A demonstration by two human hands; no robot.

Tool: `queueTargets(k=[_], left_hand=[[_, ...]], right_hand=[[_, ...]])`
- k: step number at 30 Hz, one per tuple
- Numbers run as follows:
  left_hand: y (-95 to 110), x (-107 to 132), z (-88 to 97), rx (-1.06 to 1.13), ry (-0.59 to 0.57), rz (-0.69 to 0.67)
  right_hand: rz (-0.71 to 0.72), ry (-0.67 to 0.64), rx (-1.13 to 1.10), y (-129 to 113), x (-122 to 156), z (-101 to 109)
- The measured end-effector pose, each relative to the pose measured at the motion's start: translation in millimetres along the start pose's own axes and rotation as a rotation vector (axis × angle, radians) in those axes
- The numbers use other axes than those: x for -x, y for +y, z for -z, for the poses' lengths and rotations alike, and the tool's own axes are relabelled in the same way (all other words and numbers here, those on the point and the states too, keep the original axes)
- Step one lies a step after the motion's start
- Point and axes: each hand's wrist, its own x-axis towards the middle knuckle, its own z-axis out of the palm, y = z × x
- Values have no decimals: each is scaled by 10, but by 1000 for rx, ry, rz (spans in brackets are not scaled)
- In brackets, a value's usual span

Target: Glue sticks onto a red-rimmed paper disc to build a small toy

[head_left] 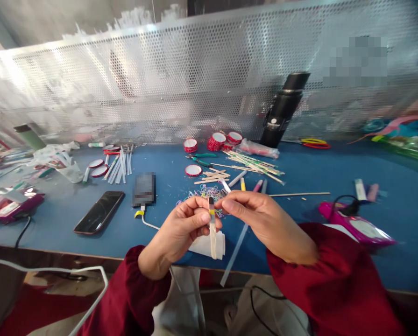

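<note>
My left hand (179, 231) pinches a pale wooden stick (213, 238) that hangs almost upright, with a small yellow band near its top. My right hand (261, 219) meets it at the stick's top end, fingers pinched together there; what they grip is too small to make out. Both hands hover over the near edge of the blue table (335, 172). Just behind the fingers lies a heap of small coloured rubber bands (209, 192). A folded white paper (209, 245) and a clear plastic stick (235, 254) lie under the hands.
Two phones (99, 212) (144, 189) lie to the left, one on a white cable. Loose wooden sticks (251, 164), red tape rolls (217, 140), pliers (198, 161) and a black cylinder (282, 109) sit behind. Pink devices (359, 226) (10, 203) flank both sides. A perforated metal screen closes the back.
</note>
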Motion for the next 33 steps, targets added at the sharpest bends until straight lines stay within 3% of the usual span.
queueTargets(k=[4,14,19,22,24,26,28,30,33], left_hand=[[16,-5,-29,-43,7,-4],[56,-23,-144,-173,-13,12],[228,8,-228,-467,-44,-90],[398,-42,-202,-847,-39,-193],[546,-165,-124,-1223,-3,-288],[711,-376,-2,-1550,107,-352],[857,-651,146,-1805,222,-294],[946,-942,300,-1971,340,-157],[935,-1307,499,-2008,429,-79]], right_hand=[[10,-71,-108,-2,16,-68],[51,-71,-81,-59,71,-6],[-4,158,-30,13,65,177],[11,295,-50,98,10,330],[50,356,-69,151,-38,415],[76,410,-87,185,-85,469],[90,447,-98,200,-126,489],[109,465,-110,204,-161,480],[125,472,-112,222,-207,444]])
